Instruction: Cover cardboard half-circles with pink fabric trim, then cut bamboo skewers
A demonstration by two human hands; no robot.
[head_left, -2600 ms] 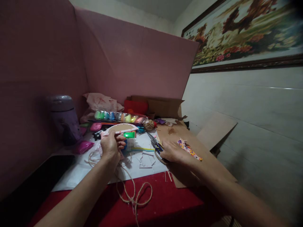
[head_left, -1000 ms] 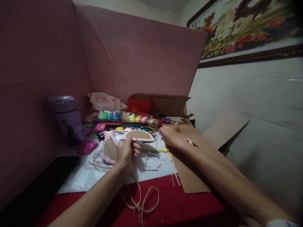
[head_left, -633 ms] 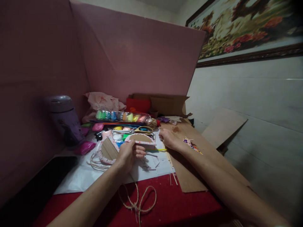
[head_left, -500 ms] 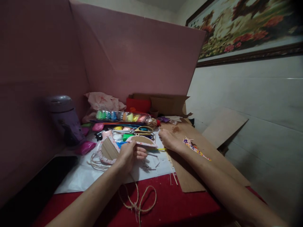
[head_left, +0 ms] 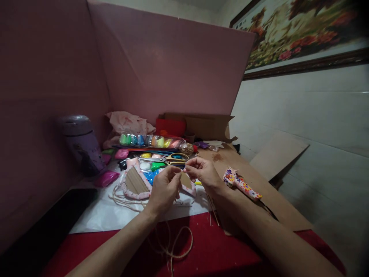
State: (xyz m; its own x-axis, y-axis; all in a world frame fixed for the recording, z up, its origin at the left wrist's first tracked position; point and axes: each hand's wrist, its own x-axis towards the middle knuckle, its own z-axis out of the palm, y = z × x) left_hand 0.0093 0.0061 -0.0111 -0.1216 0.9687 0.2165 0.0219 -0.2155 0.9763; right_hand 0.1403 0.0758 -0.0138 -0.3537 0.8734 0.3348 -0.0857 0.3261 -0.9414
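Observation:
My left hand (head_left: 165, 186) is closed, thumb and fingers pinched at the edge of a rounded cardboard piece (head_left: 188, 184) with a pale pink fabric rim. The piece hangs tilted, partly hidden behind the fingers. My right hand (head_left: 204, 174) meets it from the right, its fingertips pinched together at the same edge; what they hold is too small to make out. A matching fabric-edged cardboard piece (head_left: 135, 182) leans left of my left hand, with twine (head_left: 122, 202) by it. Behind my hands lie scissors (head_left: 170, 158) with yellowish handles.
Packs of coloured clay (head_left: 150, 141) line the back, beside a purple bottle (head_left: 82, 144). A flower-patterned tool shaped like a glue gun (head_left: 242, 184) lies on a cardboard sheet (head_left: 288, 215). Looped twine (head_left: 181, 254) lies on the red cloth (head_left: 207, 246) in front.
My right hand has come left from the cardboard sheet to meet my left hand. The held piece has tilted, and more of the flower-patterned tool shows.

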